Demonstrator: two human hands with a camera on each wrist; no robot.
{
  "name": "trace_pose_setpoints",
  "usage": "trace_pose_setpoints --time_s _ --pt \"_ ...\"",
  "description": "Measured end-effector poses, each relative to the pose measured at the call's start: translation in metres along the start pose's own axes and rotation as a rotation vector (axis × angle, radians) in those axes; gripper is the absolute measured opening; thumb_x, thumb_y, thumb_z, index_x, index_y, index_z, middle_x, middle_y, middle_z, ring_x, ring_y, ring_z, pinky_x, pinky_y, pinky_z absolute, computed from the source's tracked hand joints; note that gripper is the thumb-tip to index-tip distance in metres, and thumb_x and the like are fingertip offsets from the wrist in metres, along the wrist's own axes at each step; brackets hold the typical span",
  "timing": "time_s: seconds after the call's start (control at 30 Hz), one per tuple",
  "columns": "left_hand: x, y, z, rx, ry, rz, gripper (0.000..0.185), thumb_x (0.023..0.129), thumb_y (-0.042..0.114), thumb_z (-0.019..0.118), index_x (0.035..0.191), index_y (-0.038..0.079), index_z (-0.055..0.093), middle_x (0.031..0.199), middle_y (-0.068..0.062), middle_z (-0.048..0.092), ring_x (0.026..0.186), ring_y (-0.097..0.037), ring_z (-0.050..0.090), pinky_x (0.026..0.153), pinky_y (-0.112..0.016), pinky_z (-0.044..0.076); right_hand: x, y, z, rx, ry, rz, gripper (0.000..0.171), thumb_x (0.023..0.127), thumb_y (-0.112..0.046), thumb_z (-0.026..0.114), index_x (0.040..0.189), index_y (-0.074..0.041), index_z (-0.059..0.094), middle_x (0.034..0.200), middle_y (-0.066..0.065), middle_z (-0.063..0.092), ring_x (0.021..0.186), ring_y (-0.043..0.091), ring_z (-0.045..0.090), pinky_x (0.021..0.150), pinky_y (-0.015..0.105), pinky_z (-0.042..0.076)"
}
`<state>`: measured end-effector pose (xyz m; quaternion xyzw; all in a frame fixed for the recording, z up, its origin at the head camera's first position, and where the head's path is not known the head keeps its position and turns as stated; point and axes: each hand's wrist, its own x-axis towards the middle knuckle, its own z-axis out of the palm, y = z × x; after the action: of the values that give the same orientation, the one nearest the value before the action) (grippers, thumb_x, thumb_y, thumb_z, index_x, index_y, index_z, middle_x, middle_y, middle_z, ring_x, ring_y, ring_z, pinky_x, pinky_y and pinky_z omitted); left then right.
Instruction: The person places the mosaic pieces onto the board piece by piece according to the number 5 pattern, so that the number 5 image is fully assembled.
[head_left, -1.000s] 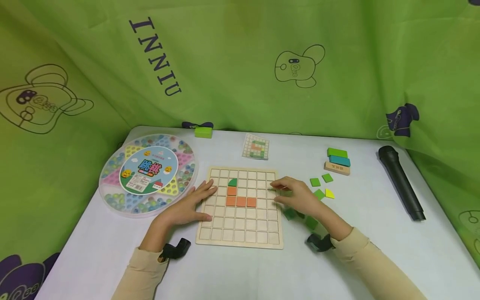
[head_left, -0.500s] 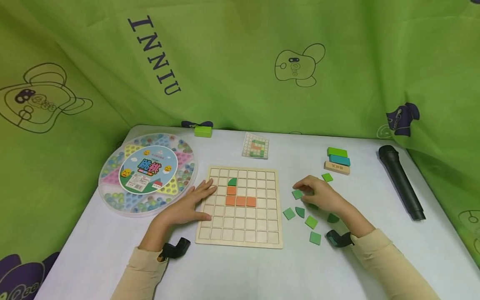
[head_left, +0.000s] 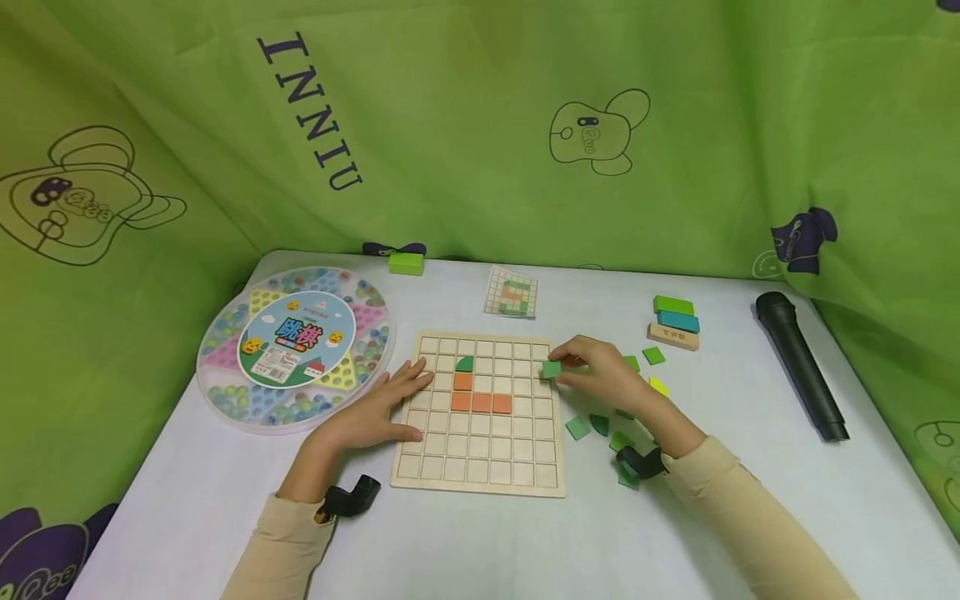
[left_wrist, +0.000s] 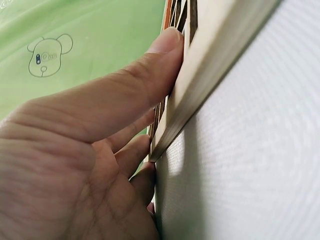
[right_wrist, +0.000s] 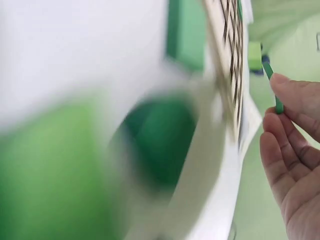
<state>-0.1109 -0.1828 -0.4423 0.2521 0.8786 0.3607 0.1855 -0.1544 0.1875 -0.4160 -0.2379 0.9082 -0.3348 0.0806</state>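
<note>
Head view, nearest first: the left hand (head_left: 378,412) lies flat with fingers straight, pressing on the left edge of the wooden grid board (head_left: 480,467), which sits near the middle of the desk (head_left: 480,550). The left wrist view confirms the thumb laid along the board's rim, nothing gripped.

Just right of the board, loose green tiles (head_left: 578,428) lie scattered on the desk under and around the right forearm.

Farther in, the right hand (head_left: 600,379) pinches a small green square tile (head_left: 552,369) between thumb and fingertips, held over the board's right-hand column near its far right corner. The right wrist view shows that tile (right_wrist: 274,85) edge-on and very thin, though the picture is blurred, so whether it touches the board cannot be told.

I judge the tile light, stiff and smooth, likely painted wood; it should not bend or break, but may slip if pinched by its faces. Holding it by two opposite edges leaves the underside free to drop into a cell.

On the board lie four orange tiles (head_left: 482,403) and a green quarter-round piece (head_left: 465,364). Beyond, toward the desk's far edge, sits a pattern card (head_left: 512,292); a round marble game box (head_left: 296,343) lies to the left, stacked blocks (head_left: 675,322) and a black microphone (head_left: 798,362) to the right.
</note>
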Motion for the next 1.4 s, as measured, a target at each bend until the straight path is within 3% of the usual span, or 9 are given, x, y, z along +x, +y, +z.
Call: trace_pose_setpoints --time_s 0.4,0.7,0.9,1.07,1.23,1.4 --pt "-0.001 -0.001 0.001 0.0 0.002 -0.001 0.088 0.079 0.033 0.075 0.15 0.011 0.028 0.16 -0.009 0.008 0.147 -0.03 0.002 0.118 -0.053 -0.001 0.063 -0.031 0.04 0.056 -0.127 -0.035 0.027 0.087 -0.017 0.069 0.112 -0.008 0.066 0.106 0.004 0.063 0.095 0.017 0.06 0.082 0.03 0.053" --pt "0.001 -0.001 0.001 0.001 -0.003 -0.007 0.088 0.079 0.035 0.074 0.15 0.013 0.028 0.16 -0.009 0.007 0.147 -0.03 0.001 0.118 -0.053 -0.001 0.075 -0.035 0.051 0.019 -0.174 -0.031 0.028 0.084 -0.016 0.072 0.109 -0.006 0.065 0.103 0.004 0.062 0.093 0.017 0.059 0.081 0.028 0.053" --pt "0.0 -0.002 0.001 -0.007 -0.005 -0.013 0.087 0.079 0.033 0.075 0.15 0.014 0.028 0.161 -0.008 0.007 0.148 -0.029 0.0 0.118 -0.052 -0.002 0.077 -0.039 0.052 0.011 -0.194 -0.025 0.031 0.083 -0.017 0.074 0.109 -0.006 0.064 0.104 0.004 0.061 0.094 0.017 0.057 0.082 0.027 0.052" --pt "0.001 -0.003 0.001 -0.003 -0.003 -0.008 0.088 0.079 0.035 0.075 0.15 0.013 0.028 0.16 -0.009 0.007 0.147 -0.031 0.001 0.118 -0.053 -0.001 0.068 -0.037 0.043 0.069 -0.175 0.007 0.041 0.084 -0.02 0.072 0.121 -0.006 0.06 0.115 0.006 0.061 0.105 0.02 0.058 0.091 0.032 0.051" --pt "0.001 -0.002 0.002 0.001 -0.004 -0.007 0.088 0.079 0.035 0.074 0.15 0.013 0.028 0.16 -0.008 0.007 0.148 -0.03 0.001 0.118 -0.053 -0.001 0.048 -0.025 0.021 0.172 -0.07 0.026 0.044 0.087 -0.014 0.068 0.128 -0.003 0.057 0.126 0.012 0.059 0.115 0.028 0.056 0.098 0.041 0.048" --pt "0.0 -0.001 0.0 -0.006 -0.005 -0.014 0.087 0.079 0.033 0.075 0.15 0.014 0.028 0.16 -0.008 0.008 0.148 -0.029 0.0 0.118 -0.052 -0.002 0.019 0.001 -0.009 0.161 0.048 0.052 0.045 0.087 -0.013 0.068 0.128 0.0 0.056 0.128 0.016 0.058 0.117 0.033 0.055 0.1 0.046 0.046"
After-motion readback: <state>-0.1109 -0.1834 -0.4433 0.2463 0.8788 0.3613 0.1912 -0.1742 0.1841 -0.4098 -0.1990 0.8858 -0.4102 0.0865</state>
